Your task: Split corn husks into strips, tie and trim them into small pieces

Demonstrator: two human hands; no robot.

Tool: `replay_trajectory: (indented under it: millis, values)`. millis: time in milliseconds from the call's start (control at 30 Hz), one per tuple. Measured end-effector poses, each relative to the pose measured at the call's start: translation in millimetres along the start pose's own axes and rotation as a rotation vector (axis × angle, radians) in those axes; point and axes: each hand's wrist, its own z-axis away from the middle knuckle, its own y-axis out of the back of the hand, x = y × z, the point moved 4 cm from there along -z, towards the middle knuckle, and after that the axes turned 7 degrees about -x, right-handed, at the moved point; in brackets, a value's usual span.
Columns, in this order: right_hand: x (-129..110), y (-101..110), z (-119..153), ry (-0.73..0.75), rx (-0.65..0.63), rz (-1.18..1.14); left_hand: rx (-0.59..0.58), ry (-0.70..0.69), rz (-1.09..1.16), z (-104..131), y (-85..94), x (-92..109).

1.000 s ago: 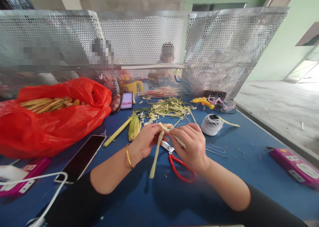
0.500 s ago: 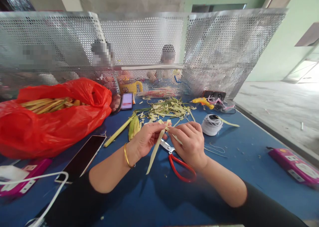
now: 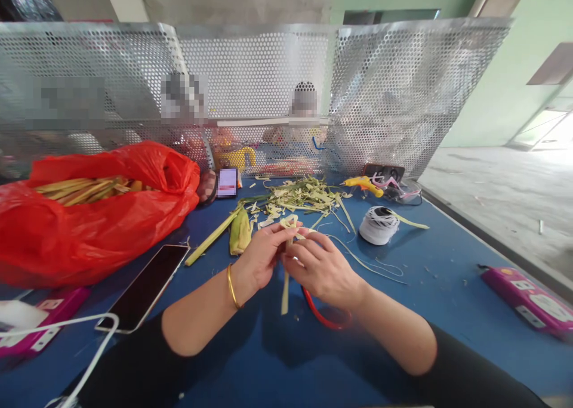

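Note:
Both my hands meet over the middle of the blue table, closed on a pale green leaf strip. My left hand pinches its folded upper part, where a small loop stands above the fingertips. My right hand has its fingers curled against the same strip from the right, and one end hangs down between the hands. Scissors with red handles lie beneath my right hand, their blades hidden by it. A ball of white string sits to the right, and a green husk piece lies left of my fingers.
A red plastic bag of stalks fills the left side, near a dark phone. Leaf scraps lie ahead, with a yellow glue gun to their right. Purple power strips flank the table. Behind a perforated metal screen people sit.
My right hand has shifted left and closed in against my left hand, now covering the scissor blades. The hanging strip end has swung from slanting left to nearly straight down.

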Motion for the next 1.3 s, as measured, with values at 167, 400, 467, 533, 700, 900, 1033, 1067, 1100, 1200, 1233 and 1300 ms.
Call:
replay_trajectory:
  millis: [167, 400, 467, 533, 700, 900, 1033, 1067, 1100, 1200, 1233, 1300]
  values:
    - [12, 4, 5, -0.273, 0.127, -0.278, -0.039, -0.024, -0.086, 1, -2.6, -2]
    - [45, -27, 24, -1.142, 0.127, -1.058, -0.046, -0.093, -0.215, 3, -2.7, 5]
    - [45, -35, 26, -1.221, 0.066, -1.127, -0.067, -0.098, -0.213, 3, -4.7, 5]
    - [43, -38, 26, -1.244, 0.056, -1.167, -0.09, -0.104, -0.216, 4, -7.2, 5]
    - [39, -40, 23, -1.293, 0.104, -1.417, -0.088, -0.166, -0.266, 4, -8.7, 6]
    - [39, -40, 20, -1.412, 0.143, -1.539, -0.034, -0.182, -0.322, -1, -3.3, 6]
    - [42, -38, 21, -1.386, 0.152, -1.565, -0.013, -0.19, -0.338, -2, -1.4, 8]
    - [42, -38, 21, -1.374, 0.147, -1.574, -0.012, -0.197, -0.341, -2, -1.4, 9]
    - [43, -38, 22, -1.364, 0.15, -1.572, -0.017, -0.196, -0.338, -2, -1.6, 10]
    - [46, -37, 24, -1.342, 0.192, -1.486, -0.059, -0.163, -0.279, -1, -3.6, 8]
    - [46, -37, 24, -1.335, 0.201, -1.466, -0.074, -0.146, -0.25, 0, -4.4, 7]
    - [44, -38, 23, -1.33, 0.199, -1.482, -0.093, -0.119, -0.211, 1, -5.5, 6]
